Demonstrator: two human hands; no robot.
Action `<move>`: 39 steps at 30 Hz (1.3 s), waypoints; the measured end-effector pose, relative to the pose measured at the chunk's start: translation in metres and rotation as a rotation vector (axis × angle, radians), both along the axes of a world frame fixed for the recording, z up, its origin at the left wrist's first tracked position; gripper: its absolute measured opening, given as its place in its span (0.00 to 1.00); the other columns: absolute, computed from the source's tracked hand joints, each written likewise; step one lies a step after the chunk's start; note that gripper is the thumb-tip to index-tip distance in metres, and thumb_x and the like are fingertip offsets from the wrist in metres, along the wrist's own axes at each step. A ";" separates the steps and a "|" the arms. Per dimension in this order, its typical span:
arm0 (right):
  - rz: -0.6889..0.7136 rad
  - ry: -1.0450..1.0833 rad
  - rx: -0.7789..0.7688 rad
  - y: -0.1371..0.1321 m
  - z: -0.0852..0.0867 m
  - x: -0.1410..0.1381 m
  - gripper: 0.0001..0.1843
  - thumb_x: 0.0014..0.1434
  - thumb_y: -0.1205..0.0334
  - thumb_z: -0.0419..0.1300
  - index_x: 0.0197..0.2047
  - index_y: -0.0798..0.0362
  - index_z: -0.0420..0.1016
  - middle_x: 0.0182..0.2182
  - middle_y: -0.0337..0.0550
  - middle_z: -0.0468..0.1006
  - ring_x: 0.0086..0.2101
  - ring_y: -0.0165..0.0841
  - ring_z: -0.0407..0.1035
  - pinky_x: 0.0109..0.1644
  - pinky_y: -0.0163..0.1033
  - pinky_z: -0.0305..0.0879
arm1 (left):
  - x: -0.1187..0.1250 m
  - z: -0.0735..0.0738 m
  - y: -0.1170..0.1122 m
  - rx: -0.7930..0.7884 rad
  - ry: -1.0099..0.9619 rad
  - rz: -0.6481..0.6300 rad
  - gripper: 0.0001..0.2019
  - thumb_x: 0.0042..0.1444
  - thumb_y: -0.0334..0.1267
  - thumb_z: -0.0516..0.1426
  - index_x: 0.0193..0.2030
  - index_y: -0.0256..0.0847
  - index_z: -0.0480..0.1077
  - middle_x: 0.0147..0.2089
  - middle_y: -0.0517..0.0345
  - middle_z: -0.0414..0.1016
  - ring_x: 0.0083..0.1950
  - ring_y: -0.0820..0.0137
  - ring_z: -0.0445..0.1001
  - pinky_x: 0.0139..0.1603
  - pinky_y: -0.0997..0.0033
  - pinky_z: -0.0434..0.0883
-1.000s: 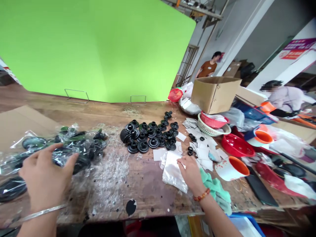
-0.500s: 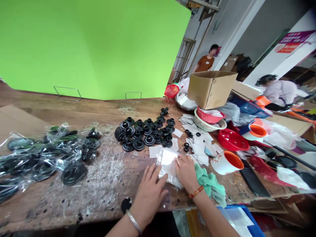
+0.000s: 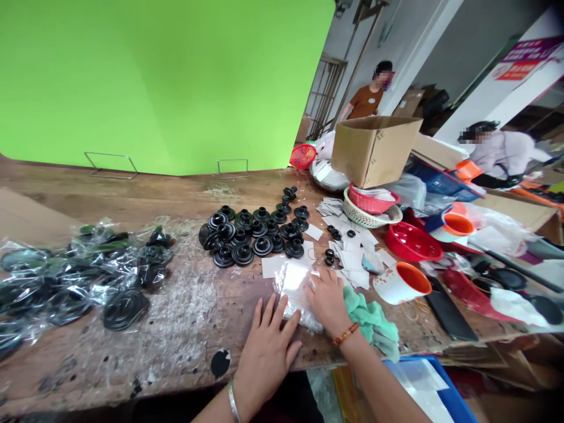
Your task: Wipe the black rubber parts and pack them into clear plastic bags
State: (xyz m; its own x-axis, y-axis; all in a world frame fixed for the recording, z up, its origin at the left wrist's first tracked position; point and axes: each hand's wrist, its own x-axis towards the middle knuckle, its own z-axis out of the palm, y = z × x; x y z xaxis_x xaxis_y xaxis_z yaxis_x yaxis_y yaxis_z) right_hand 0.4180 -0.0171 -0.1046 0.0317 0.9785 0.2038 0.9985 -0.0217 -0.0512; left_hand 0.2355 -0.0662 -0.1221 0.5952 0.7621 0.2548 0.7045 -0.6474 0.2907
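A small stack of clear plastic bags (image 3: 296, 285) lies near the front edge of the wooden table (image 3: 185, 329). My left hand (image 3: 267, 349) rests flat beside it, fingers spread and touching its left edge. Curled over the right side of the stack, my right hand (image 3: 326, 298) presses on the bags with its fingertips. Just beyond the bags sits a group of black rubber parts (image 3: 252, 232) and scattered white cards (image 3: 352, 249).
Bagged black parts (image 3: 74, 276) cover the table's left. On the right stand a cardboard box (image 3: 372, 148), baskets (image 3: 369, 207), a red bowl (image 3: 413, 242), an orange-lined mug (image 3: 399, 283) and a green cloth (image 3: 372, 320). A green screen (image 3: 163, 82) backs the table. Two people are at the far right.
My left hand left the bagged parts on the left and came across to the stack of clear bags. My right hand stays on the stack.
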 end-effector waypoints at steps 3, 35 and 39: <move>-0.019 0.006 -0.005 0.000 0.001 0.001 0.11 0.60 0.62 0.55 0.44 0.52 0.76 0.53 0.49 0.69 0.53 0.46 0.56 0.50 0.47 0.51 | 0.000 0.000 -0.001 0.002 0.000 0.001 0.24 0.60 0.43 0.53 0.63 0.49 0.59 0.69 0.50 0.53 0.69 0.50 0.49 0.64 0.37 0.53; -0.025 0.119 -0.061 0.000 0.007 0.002 0.11 0.58 0.64 0.57 0.44 0.52 0.76 0.50 0.48 0.72 0.49 0.43 0.61 0.48 0.44 0.52 | 0.000 0.001 -0.001 -0.016 -0.045 0.014 0.21 0.61 0.47 0.51 0.60 0.49 0.63 0.67 0.50 0.58 0.69 0.52 0.50 0.65 0.39 0.52; -0.033 0.132 -0.062 0.006 0.010 0.006 0.08 0.58 0.65 0.56 0.34 0.51 0.78 0.44 0.46 0.74 0.47 0.42 0.62 0.47 0.42 0.52 | 0.000 0.003 -0.001 -0.021 -0.058 0.023 0.18 0.61 0.47 0.51 0.56 0.48 0.66 0.65 0.49 0.61 0.68 0.52 0.52 0.65 0.39 0.52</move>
State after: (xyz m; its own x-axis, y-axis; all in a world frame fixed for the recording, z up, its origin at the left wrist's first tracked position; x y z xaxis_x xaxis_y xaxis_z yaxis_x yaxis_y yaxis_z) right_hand 0.4235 -0.0114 -0.0947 0.0863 0.9872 0.1345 0.9818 -0.0614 -0.1795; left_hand 0.2352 -0.0677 -0.1196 0.5619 0.7812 0.2720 0.7008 -0.6242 0.3454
